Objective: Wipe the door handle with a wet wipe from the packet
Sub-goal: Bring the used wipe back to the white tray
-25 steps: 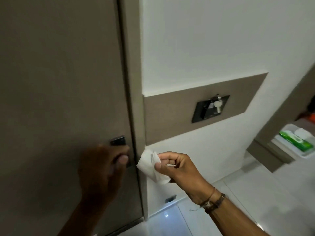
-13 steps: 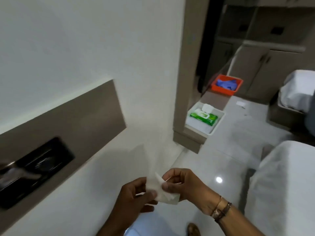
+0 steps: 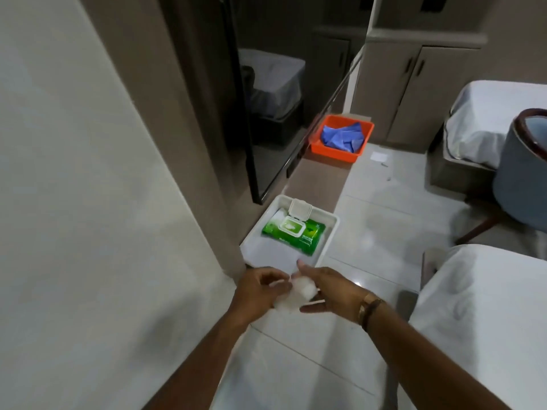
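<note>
Occupying the 4 o'clock corner: bed [image 3: 479, 315], white. White tray [image 3: 325, 229] at centre, holding green wipe packet [image 3: 293, 233], lid flipped up. At 6 o'clock of the tray: left hand [image 3: 257, 294] and right hand [image 3: 328, 290], both curled around a balled wet wipe [image 3: 296, 294]. Door handle out of view.

Turned from door; both hands now bunch the wet wipe [image 3: 296, 295] into a wad, close above white tray [image 3: 327, 218].

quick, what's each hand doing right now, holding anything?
Left hand: fingers curled on the balled-up wet wipe.
Right hand: cupped against the same wet wipe, fingers mostly extended, so both hands hold it together.
</note>
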`<state>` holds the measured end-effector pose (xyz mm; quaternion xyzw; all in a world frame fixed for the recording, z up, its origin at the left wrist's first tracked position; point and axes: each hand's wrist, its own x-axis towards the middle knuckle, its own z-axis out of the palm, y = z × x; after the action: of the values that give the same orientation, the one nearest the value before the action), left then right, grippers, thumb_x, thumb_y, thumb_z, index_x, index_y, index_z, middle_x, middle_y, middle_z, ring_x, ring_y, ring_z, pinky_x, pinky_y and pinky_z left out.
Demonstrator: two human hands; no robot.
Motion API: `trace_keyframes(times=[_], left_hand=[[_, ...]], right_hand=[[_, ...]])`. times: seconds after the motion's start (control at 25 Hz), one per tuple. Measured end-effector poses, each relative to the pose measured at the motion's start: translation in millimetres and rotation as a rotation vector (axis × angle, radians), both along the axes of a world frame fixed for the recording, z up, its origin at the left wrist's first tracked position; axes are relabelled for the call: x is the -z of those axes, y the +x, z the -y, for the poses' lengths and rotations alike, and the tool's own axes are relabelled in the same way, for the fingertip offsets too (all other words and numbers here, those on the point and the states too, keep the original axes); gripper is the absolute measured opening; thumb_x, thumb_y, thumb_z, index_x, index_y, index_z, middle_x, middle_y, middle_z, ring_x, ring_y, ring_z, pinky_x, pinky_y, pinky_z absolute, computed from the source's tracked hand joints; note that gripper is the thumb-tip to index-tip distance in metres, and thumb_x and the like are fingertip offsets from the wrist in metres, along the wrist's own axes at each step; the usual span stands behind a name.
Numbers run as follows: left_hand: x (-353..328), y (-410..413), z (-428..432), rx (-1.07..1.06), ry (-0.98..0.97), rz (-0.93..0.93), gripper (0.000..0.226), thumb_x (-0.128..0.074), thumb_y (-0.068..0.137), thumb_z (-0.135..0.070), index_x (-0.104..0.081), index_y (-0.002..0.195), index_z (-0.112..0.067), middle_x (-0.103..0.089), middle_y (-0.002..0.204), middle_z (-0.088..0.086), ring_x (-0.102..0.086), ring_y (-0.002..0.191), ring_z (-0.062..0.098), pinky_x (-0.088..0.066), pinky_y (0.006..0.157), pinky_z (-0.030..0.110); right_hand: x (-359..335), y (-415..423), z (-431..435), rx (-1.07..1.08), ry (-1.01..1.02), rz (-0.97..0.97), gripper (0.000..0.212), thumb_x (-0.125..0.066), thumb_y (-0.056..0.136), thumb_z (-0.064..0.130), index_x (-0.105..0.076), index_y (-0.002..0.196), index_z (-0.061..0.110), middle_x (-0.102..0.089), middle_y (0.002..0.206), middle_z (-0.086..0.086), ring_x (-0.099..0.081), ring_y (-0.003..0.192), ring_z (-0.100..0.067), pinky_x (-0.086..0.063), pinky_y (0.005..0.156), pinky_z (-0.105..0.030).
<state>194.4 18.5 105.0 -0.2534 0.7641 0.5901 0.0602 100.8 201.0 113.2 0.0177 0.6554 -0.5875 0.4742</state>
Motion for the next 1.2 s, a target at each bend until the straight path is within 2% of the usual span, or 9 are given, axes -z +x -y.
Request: trace_keyframes(times=[0.08, 0.28, 0.4, 0.52, 0.72, 0.8, 0.92, 1.08, 1.2], left_hand=[[24, -60, 2, -0.181, 0.016, 0.010, 0.007, -0.085, 0.092, -0.020, -0.082, 0.087, -0.025, -0.084, 0.100, 0.002, -0.078, 0.099, 0.029, -0.070, 0.083, 0.046], [74, -165, 14, -0.314, 0.247, 0.129, 0.022, -0.079, 0.097, -0.014, -0.074, 0.117, -0.014, -0.074, 0.127, 0.015, -0.074, 0.112, 0.033, -0.071, 0.074, 0.039], [96, -194, 33, -0.128, 0.335, 0.139, 0.044, -0.077, 0.094, 0.000, -0.068, 0.127, -0.027, -0.073, 0.127, 0.011, -0.075, 0.111, 0.029, -0.069, 0.069, 0.033], [110, -218, 41, -0.104, 0.206, 0.133, 0.035, -0.074, 0.097, -0.006, -0.074, 0.112, -0.038, -0.079, 0.113, 0.010, -0.081, 0.092, 0.024, -0.069, 0.067, 0.035], [127, -244, 49, -0.269, 0.183, 0.088, 0.035, -0.060, 0.102, 0.001, -0.076, 0.082, -0.022, -0.076, 0.107, 0.023, -0.078, 0.078, 0.029, -0.065, 0.053, 0.031], [131, -251, 51, -0.269, 0.106, 0.112, 0.039, -0.056, 0.103, 0.001, -0.074, 0.074, -0.018, -0.074, 0.116, 0.030, -0.075, 0.093, 0.038, -0.066, 0.053, 0.033], [132, -260, 53, -0.195, -0.082, 0.156, 0.034, -0.061, 0.102, -0.011, -0.078, 0.074, -0.022, -0.075, 0.115, 0.022, -0.074, 0.104, 0.043, -0.070, 0.074, 0.051], [137, -259, 52, 0.111, -0.697, 0.142, 0.027, -0.059, 0.104, -0.031, -0.085, 0.105, -0.023, -0.073, 0.118, 0.009, -0.067, 0.095, 0.028, -0.060, 0.081, 0.038], [146, -251, 49, 0.239, -0.905, 0.113, 0.028, -0.061, 0.107, -0.027, -0.078, 0.127, -0.020, -0.062, 0.133, 0.011, -0.067, 0.110, 0.033, -0.057, 0.088, 0.040]], right_hand=[[20, -48, 13, 0.090, -0.037, 0.028, 0.059, -0.076, 0.080, 0.063, -0.071, 0.121, 0.021, -0.081, 0.106, -0.007, -0.079, 0.094, -0.028, -0.066, 0.076, -0.040], [71, -133, 46, 0.274, 0.006, -0.020, 0.036, -0.081, 0.083, -0.002, -0.068, 0.117, 0.003, -0.077, 0.109, -0.014, -0.077, 0.085, -0.024, -0.065, 0.060, -0.031], [96, -170, 53, 0.276, 0.084, -0.059, 0.021, -0.076, 0.085, -0.009, -0.070, 0.103, 0.003, -0.074, 0.113, -0.021, -0.074, 0.089, -0.029, -0.066, 0.064, -0.037], [116, -193, 65, 0.275, 0.170, -0.219, 0.022, -0.075, 0.086, -0.007, -0.070, 0.105, 0.004, -0.071, 0.117, -0.023, -0.069, 0.106, -0.039, -0.062, 0.088, -0.054], [134, -213, 82, 0.433, 0.147, -0.292, 0.022, -0.082, 0.080, -0.004, -0.071, 0.074, 0.014, -0.077, 0.101, -0.021, -0.072, 0.098, -0.036, -0.063, 0.086, -0.051], [138, -213, 84, 0.379, 0.195, -0.458, 0.016, -0.079, 0.084, -0.002, -0.080, 0.077, 0.013, -0.080, 0.095, -0.013, -0.072, 0.096, -0.027, -0.062, 0.091, -0.042], [143, -212, 84, 0.149, 0.380, -0.814, 0.026, -0.068, 0.092, -0.003, -0.084, 0.088, 0.017, -0.078, 0.108, -0.007, -0.068, 0.104, -0.024, -0.058, 0.096, -0.037], [147, -210, 82, -0.237, 0.663, -1.139, 0.026, -0.074, 0.089, 0.013, -0.079, 0.112, 0.023, -0.070, 0.124, -0.008, -0.059, 0.112, -0.028, -0.055, 0.094, -0.041], [147, -201, 84, -0.362, 0.804, -1.225, 0.035, -0.078, 0.087, 0.038, -0.076, 0.120, 0.027, -0.059, 0.135, -0.006, -0.049, 0.120, -0.030, -0.049, 0.100, -0.045]])
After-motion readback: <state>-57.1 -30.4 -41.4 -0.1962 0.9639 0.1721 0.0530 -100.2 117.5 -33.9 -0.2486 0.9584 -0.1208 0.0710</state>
